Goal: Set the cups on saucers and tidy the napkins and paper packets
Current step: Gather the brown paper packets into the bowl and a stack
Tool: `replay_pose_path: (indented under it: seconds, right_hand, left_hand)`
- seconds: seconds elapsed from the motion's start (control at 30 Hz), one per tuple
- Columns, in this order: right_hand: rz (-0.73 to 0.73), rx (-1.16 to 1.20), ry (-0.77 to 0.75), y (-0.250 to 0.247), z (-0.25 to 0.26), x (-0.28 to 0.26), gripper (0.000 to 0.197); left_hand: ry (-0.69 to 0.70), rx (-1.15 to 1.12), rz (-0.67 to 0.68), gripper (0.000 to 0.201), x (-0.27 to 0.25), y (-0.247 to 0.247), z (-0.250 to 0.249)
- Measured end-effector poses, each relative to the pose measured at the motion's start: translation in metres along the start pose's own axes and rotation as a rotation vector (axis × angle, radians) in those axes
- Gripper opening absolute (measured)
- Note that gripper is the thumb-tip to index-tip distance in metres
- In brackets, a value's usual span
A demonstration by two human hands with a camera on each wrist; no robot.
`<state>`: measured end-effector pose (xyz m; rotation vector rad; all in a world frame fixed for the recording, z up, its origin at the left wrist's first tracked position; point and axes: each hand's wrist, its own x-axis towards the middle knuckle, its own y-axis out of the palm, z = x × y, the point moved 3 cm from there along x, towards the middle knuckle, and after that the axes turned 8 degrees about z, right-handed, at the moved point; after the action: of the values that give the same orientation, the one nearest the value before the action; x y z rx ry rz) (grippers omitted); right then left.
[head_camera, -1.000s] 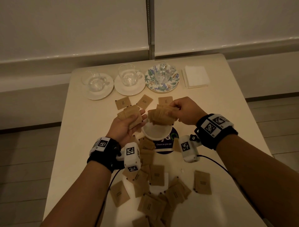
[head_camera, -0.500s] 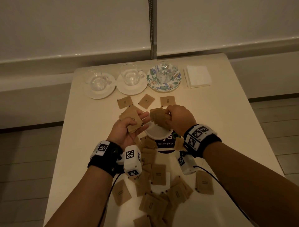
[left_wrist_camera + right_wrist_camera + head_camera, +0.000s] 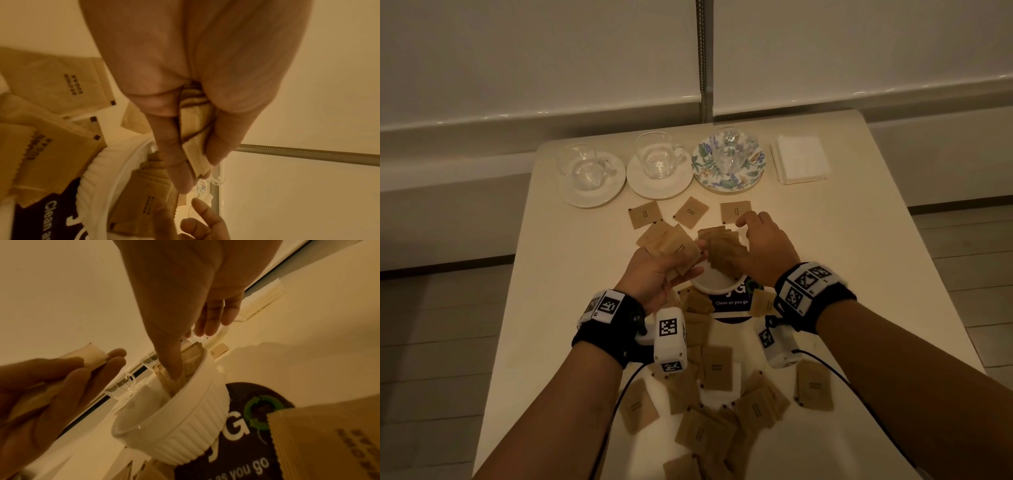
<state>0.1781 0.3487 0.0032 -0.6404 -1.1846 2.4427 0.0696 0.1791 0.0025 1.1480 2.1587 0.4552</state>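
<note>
"BROWN SUGAR" printed on the brown paper packets, "Clean as you go" written in white on the dark round sticker, a big "G" seen there too

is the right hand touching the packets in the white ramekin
Touching. The right wrist view shows the right hand with its thumb pressed down among the packets standing inside the white ramekin.

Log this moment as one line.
left hand: holds packet bundle | right hand: setting packets in ramekin | cups on saucers
</note>
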Motion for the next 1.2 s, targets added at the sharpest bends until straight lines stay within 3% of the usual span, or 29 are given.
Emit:
replay_pose_path:
  seconds: [0.17,0.27,0.37,0.53,0.67,0.83,1.03,1.2]
  right_hand:
    - [-0.084,0.263,-0.057,-0.017,0.013,0.001,0.043]
    - [0.089,0.46,-0.107,-0.025,0.04,0.004,0.041]
    - [0.263,0.368,-0.212,-0.03,0.057,0.002,0.03]
    - [0.286,0.371,-0.162,-0.038,0.045,0.006,0.019]
    - [0.312,0.329,-0.153,-0.037,0.032,0.006,0.018]
    - [0.307,0.299,-0.186,-0.029,0.033,0.006,0.024]
    - [0.144,0.307,-0.082,-0.038,0.017,0.008,0.017]
    - [0.25,-0.037,-0.052,-0.019,0.018,0.001,0.011]
  left_hand:
    - [-0.01,0.217,0.005,0.025,-0.001,0.01,-0.005]
    - [-0.049,0.403,0.037,0.016,0.001,0.018,-0.004]
    - [-0.066,0.412,0.057,0.025,0.005,0.022,-0.001]
    - [-0.047,0.254,0.141,0.038,0.006,0.023,0.001]
    - [-0.077,0.081,0.134,0.026,0.003,0.014,0.002]
    - [-0.045,0.24,0.104,0.028,0.004,0.012,0.004]
    - [0.034,0.036,-0.157,0.029,0.005,-0.005,-0.004]
    - [0.073,0.007,-0.195,0.024,0.006,-0.011,-0.01]
